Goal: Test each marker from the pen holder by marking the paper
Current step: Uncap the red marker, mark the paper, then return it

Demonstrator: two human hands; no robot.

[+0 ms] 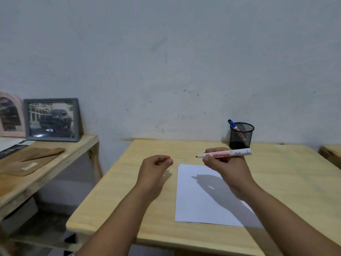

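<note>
My right hand (224,166) holds a white marker with red lettering (226,154), uncapped, lying level with its red tip pointing left, above the far edge of the paper. My left hand (154,168) is closed beside it, a bit of red showing between its fingers, likely the marker's cap. A white sheet of paper (195,198) lies on the light wooden table (120,196); a tiny dark mark sits at its far left corner. The black mesh pen holder (241,135) stands at the back by the wall with a blue-capped marker (232,125) sticking out.
To the left stands a lower wooden side table (77,150) with a grey picture frame (52,120), a pink arched frame (11,115), a brown board and papers. Another wooden surface (331,154) shows at the right edge. A pale wall runs behind.
</note>
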